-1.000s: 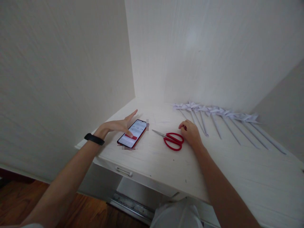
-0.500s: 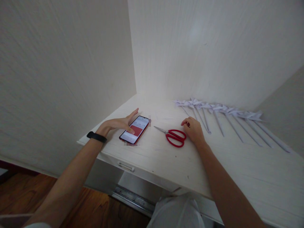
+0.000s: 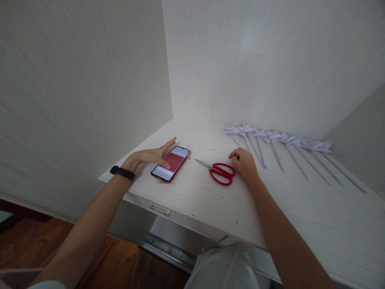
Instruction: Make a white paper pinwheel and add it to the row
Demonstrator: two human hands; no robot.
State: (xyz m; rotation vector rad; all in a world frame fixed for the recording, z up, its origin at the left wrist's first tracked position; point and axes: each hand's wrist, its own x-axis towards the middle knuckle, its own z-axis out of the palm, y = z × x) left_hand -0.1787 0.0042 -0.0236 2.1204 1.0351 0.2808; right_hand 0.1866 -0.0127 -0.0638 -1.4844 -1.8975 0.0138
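My left hand [image 3: 153,156] rests at the left side of a smartphone [image 3: 173,166] lying face up on the white desk. Its thumb lies over the lit screen, which shows a large red block, while the other fingers stretch out beyond the phone's edge. My right hand [image 3: 244,162] lies on the desk with its fingers curled in; nothing shows in them. Just left of it are red-handled scissors [image 3: 222,174], their blades pointing left toward the phone. Behind and right of that hand, several white folded-paper pinwheels [image 3: 279,137] on rolled paper sticks lie in a row.
The desk top [image 3: 192,196] meets pale walls at the left and back. Below its front edge is a drawer handle [image 3: 159,209], with an open space and a metal rail [image 3: 168,251] underneath. A translucent white bag [image 3: 224,267] hangs or stands at the desk front.
The phone's screen has changed: the large digits are gone and the red block sits higher and larger. Both hands and the scissors have hardly moved.
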